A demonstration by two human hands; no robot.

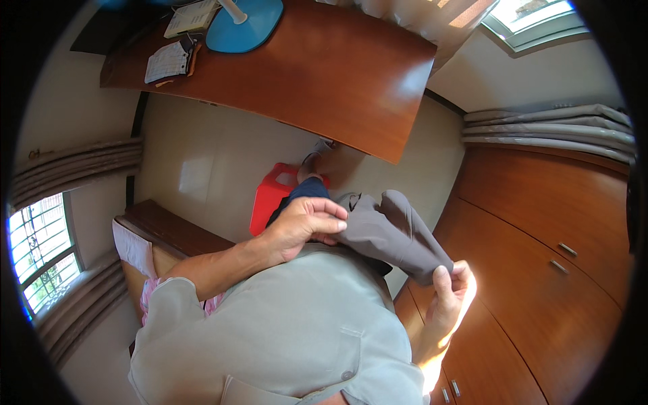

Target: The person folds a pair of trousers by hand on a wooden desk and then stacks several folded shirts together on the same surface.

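Observation:
A grey-brown cloth garment point(392, 238) hangs stretched between my two hands in front of my shirt. My left hand point(304, 225) has thumb and fingers at its left edge, near a dark opening in the cloth. My right hand point(450, 291) pinches the lower right end between thumb and fingers. The far part of the garment droops in folds, and its full shape cannot be made out.
A red plastic stool point(266, 200) stands beyond my left forearm. Ahead is a wooden desk point(324, 76) bearing folded clothes point(167, 63) and a blue stand base point(245, 30). Wooden cabinets point(536, 223) line the right side. A dark wooden board point(174, 228) lies left.

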